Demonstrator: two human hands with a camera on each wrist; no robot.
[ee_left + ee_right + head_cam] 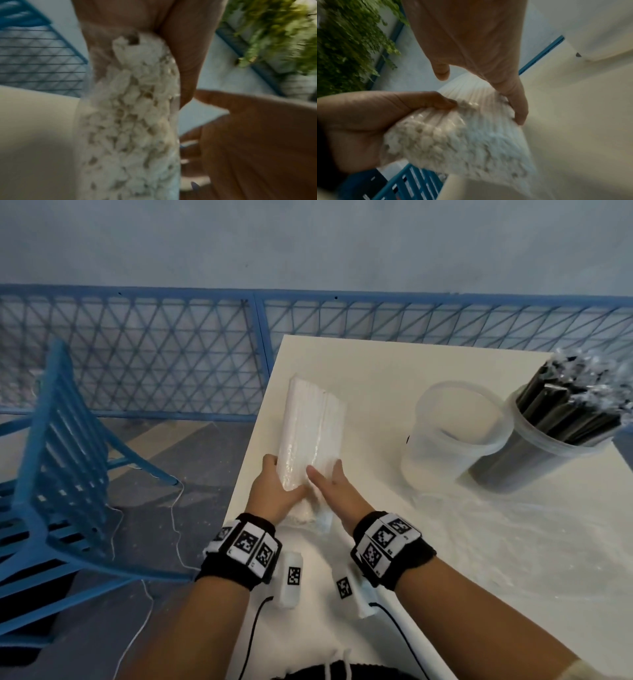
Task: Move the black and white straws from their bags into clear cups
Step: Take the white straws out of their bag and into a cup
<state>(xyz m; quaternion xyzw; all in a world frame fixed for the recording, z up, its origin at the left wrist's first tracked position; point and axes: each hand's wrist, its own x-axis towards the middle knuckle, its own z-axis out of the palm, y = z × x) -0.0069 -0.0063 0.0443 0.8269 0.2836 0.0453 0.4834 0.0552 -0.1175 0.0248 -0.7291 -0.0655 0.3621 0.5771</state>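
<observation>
A clear bag of white straws (311,433) lies lengthways over the table's left edge, held at its near end by both hands. My left hand (277,477) grips the left side with the thumb across the top. Opposite it, my right hand (325,477) has its fingers curled round the right side and its thumb on top. The left wrist view shows the bag's straw ends (133,121) close up. In the right wrist view the bag (462,135) sits between both hands. An empty clear cup (455,433) stands to the right, beside a clear cup of black straws (548,446).
The white table (376,371) ends just left of the bag. A crumpled clear plastic bag (496,529) lies on it near the cups. A blue chair (58,474) stands on the floor to the left, and a blue lattice fence (171,354) runs behind.
</observation>
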